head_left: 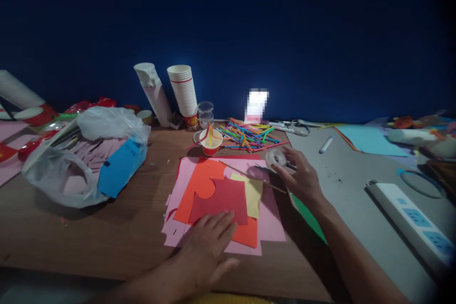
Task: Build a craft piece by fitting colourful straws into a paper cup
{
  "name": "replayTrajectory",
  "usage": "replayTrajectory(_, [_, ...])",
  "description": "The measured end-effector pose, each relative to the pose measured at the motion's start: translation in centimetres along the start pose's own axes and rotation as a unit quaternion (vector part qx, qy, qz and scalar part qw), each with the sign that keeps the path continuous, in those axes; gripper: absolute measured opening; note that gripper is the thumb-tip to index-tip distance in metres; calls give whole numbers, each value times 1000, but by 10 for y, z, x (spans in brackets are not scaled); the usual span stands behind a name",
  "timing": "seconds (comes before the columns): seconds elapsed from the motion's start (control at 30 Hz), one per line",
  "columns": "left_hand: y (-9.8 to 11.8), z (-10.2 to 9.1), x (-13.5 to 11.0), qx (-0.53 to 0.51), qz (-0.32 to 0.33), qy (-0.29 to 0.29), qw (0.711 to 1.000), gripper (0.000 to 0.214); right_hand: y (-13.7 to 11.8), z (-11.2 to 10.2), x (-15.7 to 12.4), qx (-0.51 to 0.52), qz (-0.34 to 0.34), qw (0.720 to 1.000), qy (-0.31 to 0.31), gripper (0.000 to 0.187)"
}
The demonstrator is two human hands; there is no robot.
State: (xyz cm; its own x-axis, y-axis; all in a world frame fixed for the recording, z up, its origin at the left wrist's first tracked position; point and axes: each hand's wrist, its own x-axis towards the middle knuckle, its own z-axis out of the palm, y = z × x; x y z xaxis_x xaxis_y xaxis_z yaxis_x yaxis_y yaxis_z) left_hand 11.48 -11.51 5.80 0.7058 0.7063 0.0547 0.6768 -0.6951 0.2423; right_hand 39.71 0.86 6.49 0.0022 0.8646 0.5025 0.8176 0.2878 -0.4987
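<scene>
My left hand (208,242) lies with its fingers stretched out over the lower edge of a dark red paper sheet (224,199) with a curved cut-out. Beneath that sheet are orange paper (249,237), a pale yellow piece (254,194) and larger pink sheets (274,228). My right hand (301,173) grips a roll of clear tape (275,157) between thumb and fingers, at the upper right corner of the stack. A thin stick (238,168) lies across the papers. Green paper (308,216) shows partly under my right forearm.
A paper cup (211,141) with colourful strips stands behind the papers, beside a heap of coloured sticks (249,134). Cup stacks (183,90) lean at the back. A plastic bag (85,161) sits left. On the right are a power strip (406,213), a marker (326,144) and light blue paper (370,140).
</scene>
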Motion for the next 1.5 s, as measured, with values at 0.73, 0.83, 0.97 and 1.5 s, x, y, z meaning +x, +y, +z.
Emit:
replayTrajectory(0.73, [-12, 15, -6, 31, -1, -19, 999, 53, -22, 7, -57, -1, -198, 964, -179, 48])
replayTrajectory(0.83, [-14, 16, -6, 21, 3, -7, 1000, 51, -20, 9, -57, -13, -202, 966, -161, 49])
replayTrajectory(0.97, [-16, 16, -4, 17, 14, -3, 1000, 49, -19, 11, -58, -25, -193, 969, -150, 48])
replayTrajectory(1.5, [-6, 0, 30, -47, 3, -6, 999, 44, -20, 18, -59, -23, -180, 971, -156, 39])
